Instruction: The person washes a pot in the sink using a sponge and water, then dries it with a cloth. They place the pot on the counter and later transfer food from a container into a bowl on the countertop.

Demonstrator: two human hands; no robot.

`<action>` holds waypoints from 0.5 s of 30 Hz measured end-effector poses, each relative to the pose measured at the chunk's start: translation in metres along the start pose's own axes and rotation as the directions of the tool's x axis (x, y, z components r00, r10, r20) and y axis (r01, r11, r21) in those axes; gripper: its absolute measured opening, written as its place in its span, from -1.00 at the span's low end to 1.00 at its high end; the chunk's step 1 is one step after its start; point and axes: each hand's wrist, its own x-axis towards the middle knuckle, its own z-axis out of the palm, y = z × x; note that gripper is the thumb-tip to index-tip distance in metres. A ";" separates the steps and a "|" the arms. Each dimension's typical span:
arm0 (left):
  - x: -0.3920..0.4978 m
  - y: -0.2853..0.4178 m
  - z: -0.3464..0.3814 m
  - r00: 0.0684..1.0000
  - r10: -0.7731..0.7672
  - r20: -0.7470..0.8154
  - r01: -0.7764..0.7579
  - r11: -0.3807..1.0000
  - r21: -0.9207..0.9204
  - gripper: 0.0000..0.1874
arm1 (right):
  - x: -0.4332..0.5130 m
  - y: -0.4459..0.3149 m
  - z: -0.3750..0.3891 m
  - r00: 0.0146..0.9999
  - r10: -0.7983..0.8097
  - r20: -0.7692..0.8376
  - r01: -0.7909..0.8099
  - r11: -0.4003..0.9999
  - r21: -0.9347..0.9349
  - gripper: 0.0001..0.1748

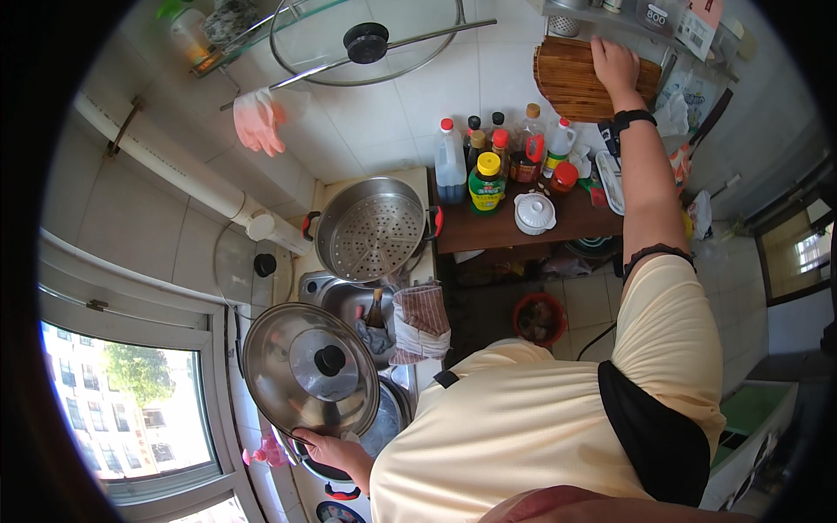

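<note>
At the upper right, my right hand grips the top edge of a brown wooden cutting board, which stands upright against the tiled wall under a metal shelf. My left hand is low on the left, with its fingers on the near rim of a large steel pot lid. This lid has a clear centre and a black knob, and it is tilted over the sink side. Beneath it, partly hidden, is a pot or basin. A steel steamer pot with a perforated insert sits beyond the sink.
Sauce bottles and a white lidded pot crowd a brown shelf table. The sink holds a cloth and a brush-like tool. A glass lid and pink glove hang above. A red bucket stands on the floor.
</note>
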 end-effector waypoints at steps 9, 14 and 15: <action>0.000 0.004 0.002 0.991 0.133 -0.022 -0.131 0.990 0.053 -0.32 | 0.005 -0.029 0.002 0.982 0.069 -0.175 -0.024 0.969 0.247 -0.46; 0.005 -0.005 -0.001 0.954 0.297 0.036 -0.289 0.884 0.367 -0.36 | -0.011 -0.047 -0.022 0.997 -0.055 0.048 0.039 0.958 0.285 -0.38; 0.006 -0.008 -0.002 0.945 0.322 0.062 -0.314 0.833 0.455 -0.39 | -0.012 -0.047 -0.025 0.995 -0.047 0.082 0.026 0.969 0.246 -0.40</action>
